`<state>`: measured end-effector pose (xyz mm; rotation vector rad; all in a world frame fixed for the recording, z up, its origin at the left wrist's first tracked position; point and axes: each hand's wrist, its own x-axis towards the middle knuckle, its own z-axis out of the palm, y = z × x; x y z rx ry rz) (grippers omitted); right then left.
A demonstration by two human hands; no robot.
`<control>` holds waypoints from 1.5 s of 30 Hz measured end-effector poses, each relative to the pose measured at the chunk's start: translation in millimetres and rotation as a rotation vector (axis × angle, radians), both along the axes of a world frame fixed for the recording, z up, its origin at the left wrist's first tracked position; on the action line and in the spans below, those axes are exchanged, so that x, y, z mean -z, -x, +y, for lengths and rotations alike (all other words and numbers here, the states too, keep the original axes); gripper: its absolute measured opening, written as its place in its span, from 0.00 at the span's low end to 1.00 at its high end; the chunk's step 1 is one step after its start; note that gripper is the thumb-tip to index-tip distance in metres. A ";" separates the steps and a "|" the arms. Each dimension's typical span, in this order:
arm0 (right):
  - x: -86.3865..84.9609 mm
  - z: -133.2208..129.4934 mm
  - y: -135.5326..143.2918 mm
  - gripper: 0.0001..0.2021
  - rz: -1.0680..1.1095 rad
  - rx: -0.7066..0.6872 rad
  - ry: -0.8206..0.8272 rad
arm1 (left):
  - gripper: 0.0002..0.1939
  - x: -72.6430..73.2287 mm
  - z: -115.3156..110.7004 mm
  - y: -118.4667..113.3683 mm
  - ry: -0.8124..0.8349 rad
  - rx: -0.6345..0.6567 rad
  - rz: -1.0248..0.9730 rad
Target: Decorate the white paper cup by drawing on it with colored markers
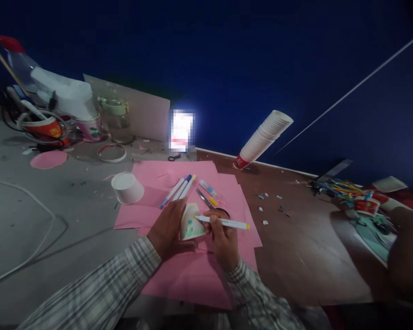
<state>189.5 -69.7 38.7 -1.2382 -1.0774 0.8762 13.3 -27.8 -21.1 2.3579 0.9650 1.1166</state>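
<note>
My left hand (168,224) is closed round a white paper cup (193,224) with green drawing on its side, tilted above pink paper sheets (199,288). In my right hand (223,238) is a white marker (229,223) with a yellow end, its tip at the cup's wall. Just beyond the hands, scissors (203,198) lie on the pink sheets, their handles partly hidden behind my right hand. A yellow marker cap (213,201) and a clear tube with a label (208,188) lie beside them. Several markers (181,188) rest side by side on the paper.
An upturned white cup (127,188) stands left of the sheets. A tall stack of paper cups (263,139) leans at the back. A jar (115,119) and cups of tools are back left. Paper scraps (265,222) lie right, near another person's arm (408,247).
</note>
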 end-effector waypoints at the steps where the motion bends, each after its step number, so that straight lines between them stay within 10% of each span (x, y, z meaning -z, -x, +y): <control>1: -0.3 -0.2 0.0 0.24 -0.003 0.002 -0.001 | 0.69 0.3 -0.1 -0.3 0.006 -0.003 0.001; 45: -2.8 4.3 -1.0 0.25 0.106 0.015 0.080 | 0.66 2.3 -0.1 -2.7 0.069 -0.006 -0.039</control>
